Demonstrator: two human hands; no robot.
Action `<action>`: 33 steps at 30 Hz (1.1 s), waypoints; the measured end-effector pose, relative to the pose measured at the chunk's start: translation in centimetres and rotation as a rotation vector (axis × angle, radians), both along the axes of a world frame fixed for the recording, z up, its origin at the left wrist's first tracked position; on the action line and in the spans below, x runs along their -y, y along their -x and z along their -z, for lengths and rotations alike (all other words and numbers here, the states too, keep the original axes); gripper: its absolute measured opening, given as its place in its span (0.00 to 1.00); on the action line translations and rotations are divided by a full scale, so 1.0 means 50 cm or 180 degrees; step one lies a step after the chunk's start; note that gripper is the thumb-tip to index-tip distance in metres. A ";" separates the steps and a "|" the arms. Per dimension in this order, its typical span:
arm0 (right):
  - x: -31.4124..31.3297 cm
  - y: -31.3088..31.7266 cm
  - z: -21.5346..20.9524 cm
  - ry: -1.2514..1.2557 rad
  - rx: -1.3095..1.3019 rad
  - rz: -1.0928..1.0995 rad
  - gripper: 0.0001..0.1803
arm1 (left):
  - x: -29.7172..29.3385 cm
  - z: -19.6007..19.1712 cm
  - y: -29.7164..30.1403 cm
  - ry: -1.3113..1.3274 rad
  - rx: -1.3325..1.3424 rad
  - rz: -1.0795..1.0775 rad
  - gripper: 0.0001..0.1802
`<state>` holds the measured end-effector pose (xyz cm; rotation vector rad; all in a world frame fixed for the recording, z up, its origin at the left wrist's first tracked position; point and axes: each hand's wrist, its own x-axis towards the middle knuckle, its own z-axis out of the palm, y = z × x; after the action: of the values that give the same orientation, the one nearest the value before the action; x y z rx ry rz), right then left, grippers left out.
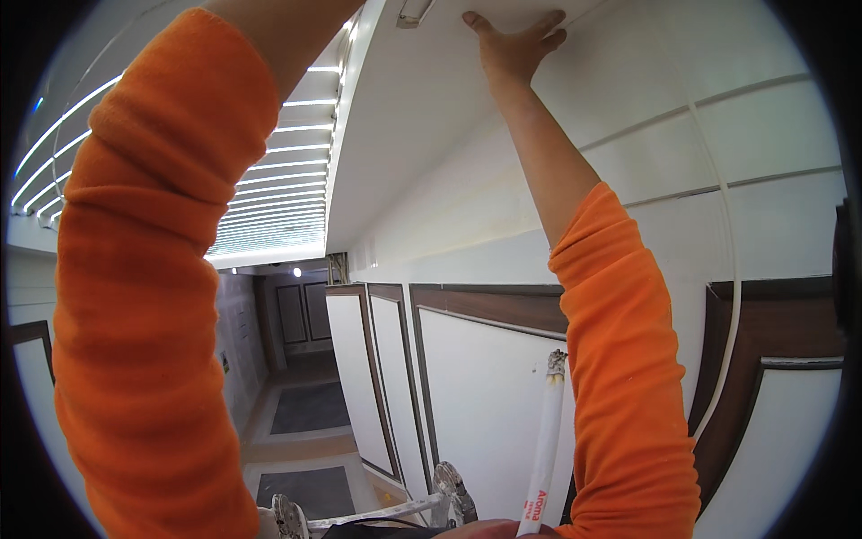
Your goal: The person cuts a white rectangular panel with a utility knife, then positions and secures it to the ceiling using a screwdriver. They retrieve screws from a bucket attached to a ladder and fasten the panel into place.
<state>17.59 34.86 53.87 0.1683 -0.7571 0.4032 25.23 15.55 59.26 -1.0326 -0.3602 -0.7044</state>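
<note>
In the head view, find the right hand (pixel 516 47) raised high, apparently touching the white ceiling panel (pixel 431 117), just to the right of a small rectangular fitting (pixel 414 13). Read its grip as wide, with thumb and fingers splayed and holding nothing visible. Cannot tell the left grip: follow the left sleeve (pixel 157 305) and bare forearm upward only until lost past the upper edge. Place the panel overhead, sloping away at the centre of the view.

For good work up there, best press with the whole palm rather than the fingertips, spread the load evenly, and leave the fitting's rim untouched. Better to match the push of both arms and avoid overreaching. Mind the cigarette (pixel 543 449), ash-tipped and near the right sleeve (pixel 624 359) in the view; could shed ash or singe cloth.

Then note the surface: smooth, plain white, bordered at left by bright slatted lighting (pixel 278 193) and at right by a white wall (pixel 664 216) with shallow grooves. Lower down, see white wall panels (pixel 489 377) framed in dark brown, a pale cable (pixel 729 242) hanging at right, grey mats (pixel 310 409) along the passage floor, and a white-spattered rail (pixel 377 515), possibly part of a ladder.
</note>
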 end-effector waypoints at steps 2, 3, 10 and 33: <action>-0.012 0.026 -0.013 0.0027 -0.0488 0.0260 0.52 | 0.018 -0.008 0.023 -0.0162 0.0435 -0.0669 0.08; -0.020 0.033 -0.017 0.0068 -0.0757 0.0371 0.48 | 0.026 -0.012 0.030 -0.0230 0.0618 -0.1030 0.08; 0.041 0.059 0.014 0.0104 0.0229 -0.0582 0.69 | 0.009 0.064 0.024 0.0637 0.0682 0.0133 0.06; 0.015 0.095 0.001 -0.0291 -0.0680 -0.0510 0.60 | -0.022 0.068 0.000 0.0919 0.0450 0.0423 0.11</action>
<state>12.82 34.11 53.80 0.3540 -0.5534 0.4942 25.25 16.63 55.83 -1.2919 -0.5304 -0.8644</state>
